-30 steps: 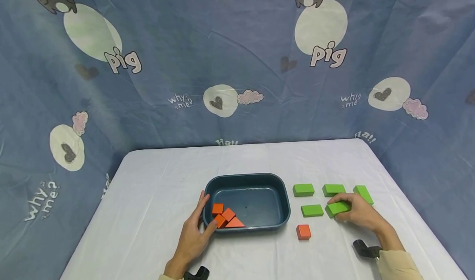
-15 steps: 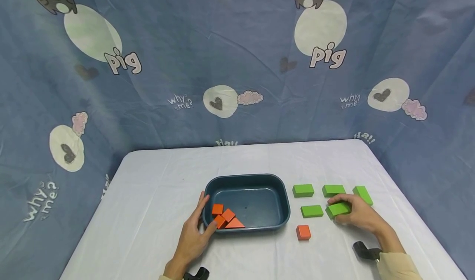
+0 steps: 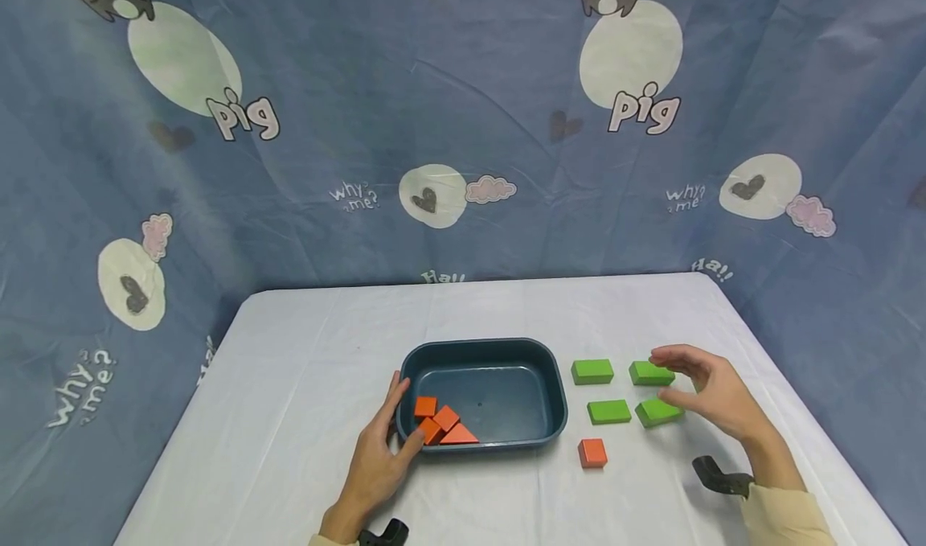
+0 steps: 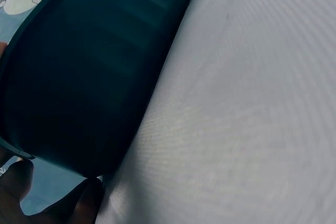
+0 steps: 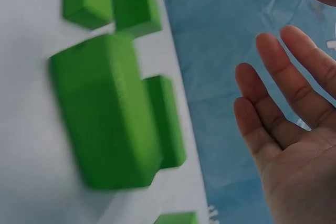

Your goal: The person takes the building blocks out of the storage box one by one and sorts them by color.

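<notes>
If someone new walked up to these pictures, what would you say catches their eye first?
Probably the bright green blocks on the white tablecloth, right of the dark blue tub, with the right hand raised open beside them. Next, the orange blocks clustered in the tub's near left corner, where the left hand holds the rim. A lone orange cube sits on the cloth in front of the green ones.

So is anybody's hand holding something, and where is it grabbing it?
The left hand holds the blue tub at its near-left corner rim. The right hand is open above the green blocks, holding nothing.
</notes>
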A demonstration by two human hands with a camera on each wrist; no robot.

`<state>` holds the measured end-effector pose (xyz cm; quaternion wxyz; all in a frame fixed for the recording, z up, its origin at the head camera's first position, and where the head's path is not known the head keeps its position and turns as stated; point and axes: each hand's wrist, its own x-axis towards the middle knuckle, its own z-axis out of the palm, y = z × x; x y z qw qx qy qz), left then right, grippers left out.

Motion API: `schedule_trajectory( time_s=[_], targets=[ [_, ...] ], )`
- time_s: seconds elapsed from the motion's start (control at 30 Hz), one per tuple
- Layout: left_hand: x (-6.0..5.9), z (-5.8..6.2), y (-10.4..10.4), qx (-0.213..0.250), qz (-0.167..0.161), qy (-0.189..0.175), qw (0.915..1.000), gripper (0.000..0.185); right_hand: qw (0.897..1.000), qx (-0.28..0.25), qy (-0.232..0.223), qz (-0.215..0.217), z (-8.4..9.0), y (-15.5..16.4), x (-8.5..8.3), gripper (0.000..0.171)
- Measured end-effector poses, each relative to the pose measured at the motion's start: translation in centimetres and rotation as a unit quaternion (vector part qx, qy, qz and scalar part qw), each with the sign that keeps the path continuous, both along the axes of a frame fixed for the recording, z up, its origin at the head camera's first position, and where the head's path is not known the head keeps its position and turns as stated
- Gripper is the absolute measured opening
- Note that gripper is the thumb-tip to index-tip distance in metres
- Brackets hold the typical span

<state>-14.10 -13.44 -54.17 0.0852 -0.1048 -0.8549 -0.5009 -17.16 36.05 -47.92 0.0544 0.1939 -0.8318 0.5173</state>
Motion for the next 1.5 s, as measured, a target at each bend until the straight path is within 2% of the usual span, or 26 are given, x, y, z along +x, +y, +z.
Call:
schedule_trajectory(
  time_s=[0.17, 0.53, 0.8, 1.13, 1.5],
  targets=[
    [0.1, 0.0, -0.1, 0.011, -0.002, 0.001, 0.9999, 0.072, 0.999, -0.019, 0.013, 0.024, 1.2, -1.3, -0.8, 0.051],
    [0.0, -0.2, -0.2, 0.023, -0.017, 0.009, 0.9995, 0.071, 0.999, 0.000, 0.016, 0.043, 2.5, -4.2, -2.8, 0.049],
    [0.0, -0.5, -0.4, 0.019, -0.014, 0.019, 0.9995, 0.070, 0.997, -0.009, 0.013, 0.077, 3.0, -6.5, -4.5, 0.049],
    [-0.1, -0.4, -0.5, 0.023, -0.012, 0.020, 0.9995, 0.071, 0.993, -0.022, -0.003, 0.113, 3.8, -10.3, -6.6, 0.049],
    [0.0, -0.4, -0.7, 0.030, -0.012, 0.010, 0.9994, 0.071, 0.988, -0.011, 0.013, 0.152, 4.3, -15.3, -8.4, 0.045]
  ],
)
